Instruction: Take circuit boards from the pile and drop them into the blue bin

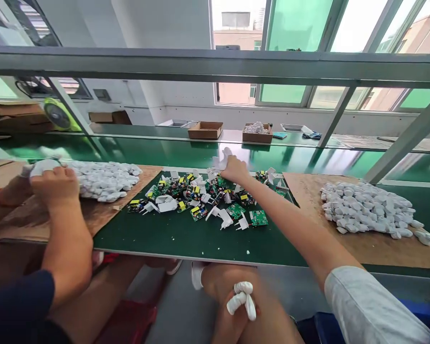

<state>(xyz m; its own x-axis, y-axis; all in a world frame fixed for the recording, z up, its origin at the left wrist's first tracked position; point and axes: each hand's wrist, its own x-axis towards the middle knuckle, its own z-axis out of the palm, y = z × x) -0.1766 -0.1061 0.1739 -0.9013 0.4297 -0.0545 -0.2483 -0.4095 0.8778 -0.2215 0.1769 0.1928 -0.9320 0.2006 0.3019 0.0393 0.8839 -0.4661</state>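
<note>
Head view: a green worktop (pixel 186 236) runs below the factory windows. My right hand (pixel 234 169) grasps a white plug shell (pixel 220 160) over the far edge of the circuit-board pile (pixel 200 196); my left hand (pixel 238 306), fingers capped, rests loosely curled in my lap, well apart.

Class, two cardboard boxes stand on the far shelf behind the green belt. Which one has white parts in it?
The right-hand cardboard box, heaped with white parts. The left cardboard box beside it shows none.

White plastic shells (pixel 220 160) raised above scattered green circuit boards (pixel 208 196).
</note>
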